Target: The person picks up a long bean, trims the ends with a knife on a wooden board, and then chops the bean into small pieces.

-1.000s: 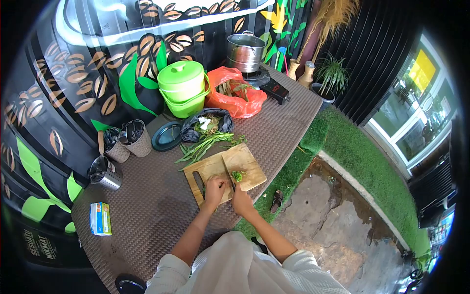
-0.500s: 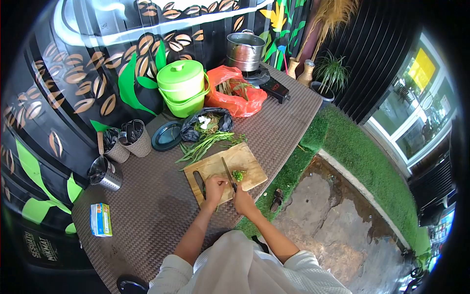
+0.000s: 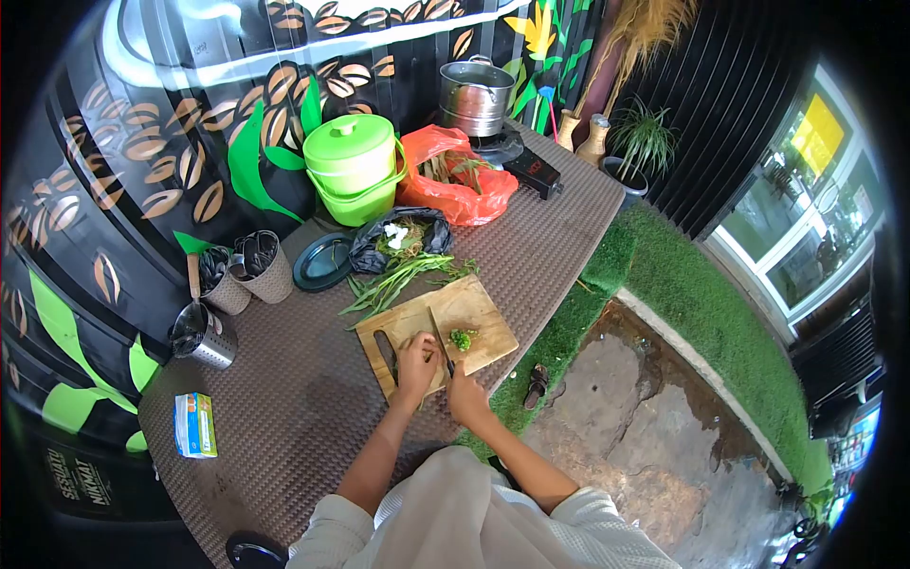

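Note:
A wooden cutting board (image 3: 485,311) lies at the table's near right edge. My right hand (image 3: 469,396) is closed round the handle of a knife (image 3: 439,327), whose blade lies over the board and points away from me. Just left of the blade, my left hand (image 3: 417,365) rests on the board with its fingers curled over green stalks, mostly hidden under it. A small heap of chopped greens (image 3: 461,339) sits on the board right of the blade. Beyond the board's far edge lie long green leafy stalks (image 3: 403,283).
Behind the stalks are a black plastic bag (image 3: 441,232), a dark plate (image 3: 322,262), a lime-green lidded bucket (image 3: 351,166) and a red bag (image 3: 479,199). A steel pot (image 3: 476,100) stands on a stove (image 3: 533,171). Utensil holders (image 3: 263,270) and a tissue pack (image 3: 195,425) are at left.
The knife has shifted slightly, its blade now more upright in view and nearer my left fingers. My right hand has come slightly toward me; my left fingers have moved a little.

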### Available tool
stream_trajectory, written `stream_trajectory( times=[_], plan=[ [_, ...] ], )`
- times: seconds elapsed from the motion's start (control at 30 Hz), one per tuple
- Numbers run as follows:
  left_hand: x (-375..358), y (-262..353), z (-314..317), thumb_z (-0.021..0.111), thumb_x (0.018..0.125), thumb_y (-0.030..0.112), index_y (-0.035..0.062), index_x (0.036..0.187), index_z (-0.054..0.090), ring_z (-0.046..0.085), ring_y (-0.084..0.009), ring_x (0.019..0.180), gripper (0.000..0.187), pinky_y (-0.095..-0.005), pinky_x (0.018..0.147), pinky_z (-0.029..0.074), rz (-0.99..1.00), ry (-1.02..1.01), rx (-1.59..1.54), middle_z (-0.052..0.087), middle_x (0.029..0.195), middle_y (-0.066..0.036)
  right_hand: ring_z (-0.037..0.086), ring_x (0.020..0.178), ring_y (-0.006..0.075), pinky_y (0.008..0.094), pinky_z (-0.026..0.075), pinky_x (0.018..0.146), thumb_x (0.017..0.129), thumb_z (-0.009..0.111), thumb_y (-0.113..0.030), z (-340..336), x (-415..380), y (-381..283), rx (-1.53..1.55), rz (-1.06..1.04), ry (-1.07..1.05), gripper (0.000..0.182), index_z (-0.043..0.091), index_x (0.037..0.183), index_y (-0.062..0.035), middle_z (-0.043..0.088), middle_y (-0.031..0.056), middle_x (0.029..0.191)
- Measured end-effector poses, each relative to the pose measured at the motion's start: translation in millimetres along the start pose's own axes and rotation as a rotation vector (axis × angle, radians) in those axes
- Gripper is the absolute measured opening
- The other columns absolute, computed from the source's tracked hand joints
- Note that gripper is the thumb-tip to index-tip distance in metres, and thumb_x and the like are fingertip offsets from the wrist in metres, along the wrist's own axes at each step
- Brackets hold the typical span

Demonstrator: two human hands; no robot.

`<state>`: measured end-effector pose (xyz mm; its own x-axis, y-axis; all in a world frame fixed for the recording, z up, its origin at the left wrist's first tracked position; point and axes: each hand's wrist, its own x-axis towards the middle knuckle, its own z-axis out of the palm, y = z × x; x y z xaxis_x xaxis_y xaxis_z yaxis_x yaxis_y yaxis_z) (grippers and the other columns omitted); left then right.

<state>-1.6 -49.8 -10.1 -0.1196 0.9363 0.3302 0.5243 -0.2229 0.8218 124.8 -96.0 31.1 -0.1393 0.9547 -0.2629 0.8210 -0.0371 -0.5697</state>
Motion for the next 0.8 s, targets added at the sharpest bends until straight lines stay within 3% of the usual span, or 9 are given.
stream_trajectory(
  times=[0.07, 0.13, 0.2, 0.3, 0.47, 0.63, 0.7, 0.8],
  plan=[
    [1, 0, 1, 0.065, 0.073, -0.005, -0.0006, 0.086, 0.054, 0.066, -0.0215, 0.074, 0.018, -0.0302, 0.064, 0.050, 0.038, -0.012, 0.031, 0.064, 0.083, -0.011, 0.060, 0.084, 0.0486, 0.0552, 0.047, 0.075, 0.091, 0.042, -0.021, 17, 8, 9, -0.036, 0.060, 0.000, 0.038, 0.034, 0.120, 0.0035, 0.060, 0.0326, 0.084],
    [-1, 6, -3, 0.065, 0.074, -0.003, 0.0005, 0.086, 0.059, 0.062, -0.0271, 0.077, 0.014, -0.0348, 0.067, 0.051, -0.017, -0.032, -0.031, 0.065, 0.077, -0.011, 0.060, 0.084, 0.0490, 0.0554, 0.047, 0.075, 0.092, 0.042, -0.021, 11, 23, 10, -0.018, 0.024, 0.003, 0.038, 0.034, 0.119, 0.0034, 0.061, 0.0324, 0.084],
    [-4, 9, -6, 0.065, 0.074, -0.002, 0.0000, 0.088, 0.060, 0.062, -0.0267, 0.077, 0.014, -0.0349, 0.068, 0.051, -0.005, -0.040, -0.005, 0.065, 0.079, -0.012, 0.059, 0.084, 0.0495, 0.0556, 0.047, 0.076, 0.092, 0.042, -0.021, 6, 28, 11, 0.007, -0.007, 0.011, 0.037, 0.034, 0.119, 0.0033, 0.061, 0.0323, 0.084],
    [-4, 12, -9, 0.065, 0.076, -0.001, -0.0006, 0.090, 0.062, 0.063, -0.0261, 0.076, 0.014, -0.0347, 0.068, 0.052, 0.009, -0.039, 0.011, 0.065, 0.082, -0.013, 0.063, 0.081, 0.0452, 0.0525, 0.050, 0.069, 0.089, 0.047, -0.019, 2, 26, 10, -0.035, -0.082, 0.011, 0.036, 0.034, 0.116, 0.0021, 0.062, 0.0301, 0.084],
    [-4, 9, -8, 0.064, 0.076, -0.002, -0.0005, 0.089, 0.063, 0.064, -0.0260, 0.072, 0.014, -0.0347, 0.067, 0.053, -0.011, -0.057, -0.005, 0.065, 0.082, -0.013, 0.063, 0.081, 0.0448, 0.0516, 0.051, 0.071, 0.088, 0.048, -0.018, 21, 8, 11, -0.111, 0.015, 0.015, 0.041, 0.031, 0.120, 0.0018, 0.062, 0.0304, 0.085],
    [-4, 11, -9, 0.065, 0.074, -0.004, -0.0019, 0.086, 0.062, 0.064, -0.0249, 0.070, 0.013, -0.0330, 0.062, 0.052, 0.027, -0.035, -0.017, 0.065, 0.082, -0.014, 0.062, 0.085, 0.0446, 0.0503, 0.051, 0.074, 0.089, 0.046, -0.017, 5, 29, 12, -0.102, -0.046, -0.027, 0.046, 0.028, 0.127, 0.0013, 0.062, 0.0309, 0.092],
    [-5, 11, -7, 0.065, 0.074, -0.004, -0.0018, 0.086, 0.061, 0.064, -0.0249, 0.070, 0.013, -0.0325, 0.061, 0.051, 0.009, -0.025, -0.032, 0.065, 0.082, -0.014, 0.060, 0.079, 0.0488, 0.0549, 0.048, 0.071, 0.091, 0.045, -0.020, 3, 20, 10, 0.007, -0.065, 0.009, 0.037, 0.034, 0.116, 0.0047, 0.061, 0.0332, 0.085],
    [-4, 8, -5, 0.065, 0.074, -0.004, -0.0016, 0.087, 0.061, 0.064, -0.0251, 0.070, 0.013, -0.0322, 0.059, 0.051, 0.019, -0.002, -0.036, 0.065, 0.082, -0.014, 0.060, 0.079, 0.0488, 0.0555, 0.048, 0.071, 0.090, 0.045, -0.021, 22, 4, 12, -0.043, -0.036, 0.075, 0.040, 0.033, 0.118, 0.0052, 0.061, 0.0328, 0.083]
  ],
)
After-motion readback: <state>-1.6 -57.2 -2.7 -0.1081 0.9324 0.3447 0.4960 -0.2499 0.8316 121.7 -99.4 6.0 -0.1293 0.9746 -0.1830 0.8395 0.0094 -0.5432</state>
